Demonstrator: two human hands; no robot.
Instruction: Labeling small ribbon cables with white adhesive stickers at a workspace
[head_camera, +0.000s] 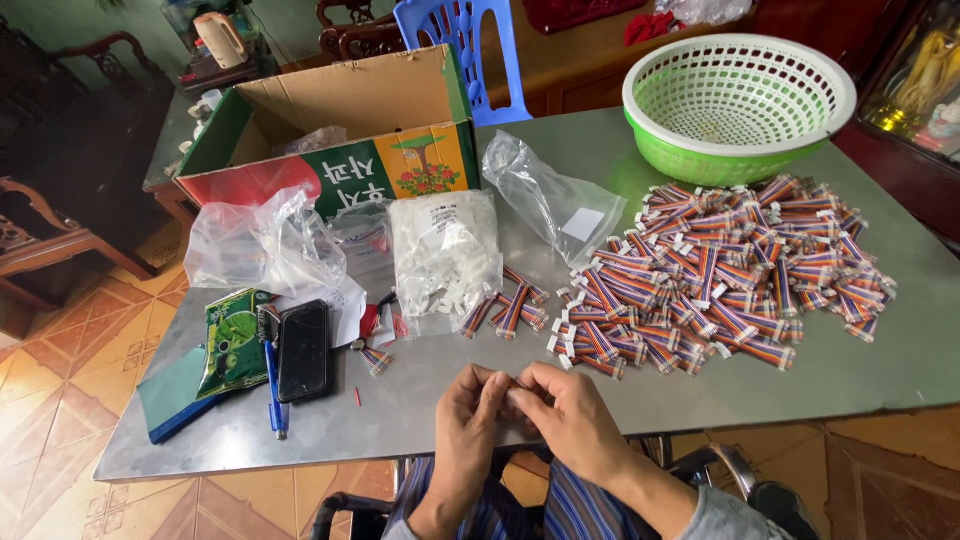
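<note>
Hands: left hand (468, 408) and right hand (562, 408) pinching one small part together; keep fingertip grip snug, near cable pile (715, 275)

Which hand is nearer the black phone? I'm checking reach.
Left. The left hand sits just right of the black phone; the right hand lies farther right, beyond it.

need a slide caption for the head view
Both hands, left hand and right hand, meet at a metal table edge beside a pile of striped ribbon cables and green basket.
</note>
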